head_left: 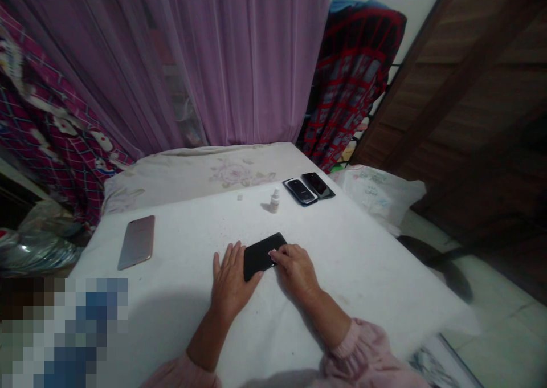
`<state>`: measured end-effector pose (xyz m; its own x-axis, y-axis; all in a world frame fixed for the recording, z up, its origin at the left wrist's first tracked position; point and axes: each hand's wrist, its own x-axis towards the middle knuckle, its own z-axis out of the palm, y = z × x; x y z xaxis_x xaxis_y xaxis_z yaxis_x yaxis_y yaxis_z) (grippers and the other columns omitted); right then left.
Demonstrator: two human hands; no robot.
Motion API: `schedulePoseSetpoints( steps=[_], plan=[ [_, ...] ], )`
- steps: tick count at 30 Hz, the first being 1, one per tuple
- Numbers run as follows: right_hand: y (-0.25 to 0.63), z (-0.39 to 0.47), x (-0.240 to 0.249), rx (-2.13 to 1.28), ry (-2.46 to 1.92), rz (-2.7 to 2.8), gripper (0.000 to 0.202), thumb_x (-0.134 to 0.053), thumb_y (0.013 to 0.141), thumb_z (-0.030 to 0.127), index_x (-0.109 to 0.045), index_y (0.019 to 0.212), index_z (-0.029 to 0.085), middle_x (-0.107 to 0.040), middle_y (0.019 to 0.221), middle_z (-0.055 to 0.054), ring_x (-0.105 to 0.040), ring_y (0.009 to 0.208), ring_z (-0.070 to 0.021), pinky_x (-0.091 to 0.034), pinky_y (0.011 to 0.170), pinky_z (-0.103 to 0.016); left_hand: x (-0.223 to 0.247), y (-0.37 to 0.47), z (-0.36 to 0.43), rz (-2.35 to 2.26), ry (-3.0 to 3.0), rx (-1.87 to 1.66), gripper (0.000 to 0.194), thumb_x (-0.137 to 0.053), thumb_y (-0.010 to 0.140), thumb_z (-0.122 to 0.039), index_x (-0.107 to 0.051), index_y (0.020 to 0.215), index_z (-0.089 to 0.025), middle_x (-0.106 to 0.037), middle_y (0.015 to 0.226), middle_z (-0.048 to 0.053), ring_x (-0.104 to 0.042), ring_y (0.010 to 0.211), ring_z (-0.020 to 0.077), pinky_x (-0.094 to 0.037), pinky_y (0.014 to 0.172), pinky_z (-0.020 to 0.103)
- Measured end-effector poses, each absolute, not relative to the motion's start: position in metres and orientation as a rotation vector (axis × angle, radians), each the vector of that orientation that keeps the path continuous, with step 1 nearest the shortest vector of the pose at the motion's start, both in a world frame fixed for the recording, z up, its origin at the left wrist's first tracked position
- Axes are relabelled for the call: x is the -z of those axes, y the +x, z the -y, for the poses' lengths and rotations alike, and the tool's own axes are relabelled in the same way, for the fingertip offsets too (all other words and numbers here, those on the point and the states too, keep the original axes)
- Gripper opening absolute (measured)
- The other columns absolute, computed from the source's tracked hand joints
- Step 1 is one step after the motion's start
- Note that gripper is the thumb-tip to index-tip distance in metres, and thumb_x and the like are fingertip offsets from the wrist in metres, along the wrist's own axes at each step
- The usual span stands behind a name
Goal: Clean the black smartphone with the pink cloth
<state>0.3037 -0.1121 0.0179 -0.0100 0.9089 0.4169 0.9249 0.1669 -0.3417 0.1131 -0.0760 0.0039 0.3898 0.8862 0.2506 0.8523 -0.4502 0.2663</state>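
Note:
A black smartphone lies flat on the white-covered table, its dark face up. My left hand rests at its left end, fingers stretched out and the thumb along the near edge. Over the phone's right part, my right hand is closed in a pinch on a small white wad, which touches or hovers just above the dark surface. The wad is mostly hidden by the fingers, so its material cannot be told. Beyond the phone stands a small white bottle with a cap.
A rose-gold phone lies face down at the left. Two dark phones sit side by side near the back right edge. A tiny pale square lies behind. A plastic bag hangs beyond the right edge; purple curtains rise behind.

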Motion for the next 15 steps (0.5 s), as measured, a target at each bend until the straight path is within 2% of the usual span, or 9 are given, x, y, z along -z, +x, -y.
schedulePoseSetpoints(
  steps=[7, 15],
  plan=[
    [0.328, 0.110, -0.013, 0.120, -1.878, 1.766, 0.027, -0.055, 0.087, 0.013, -0.076, 0.098, 0.025, -0.068, 0.086, -0.006, -0.055, 0.079, -0.0186, -0.037, 0.069, -0.030, -0.003, 0.112, 0.075, -1.577, 2.543, -0.559, 0.062, -0.055, 0.085, -0.042, -0.043, 0.140, -0.015, -0.045, 0.147, 0.017, -0.036, 0.140, 0.0328, -0.017, 0.115, 0.059],
    [0.287, 0.112, -0.019, 0.004, -1.649, 1.982, 0.023, -0.060, 0.086, 0.014, -0.074, 0.100, 0.026, -0.067, 0.087, -0.004, -0.055, 0.082, -0.0180, -0.037, 0.071, -0.030, -0.006, 0.115, 0.076, -1.600, 2.529, -0.500, 0.063, -0.056, 0.085, -0.042, -0.044, 0.139, -0.011, -0.044, 0.148, 0.017, -0.035, 0.140, 0.0330, -0.018, 0.115, 0.059]
  ],
)
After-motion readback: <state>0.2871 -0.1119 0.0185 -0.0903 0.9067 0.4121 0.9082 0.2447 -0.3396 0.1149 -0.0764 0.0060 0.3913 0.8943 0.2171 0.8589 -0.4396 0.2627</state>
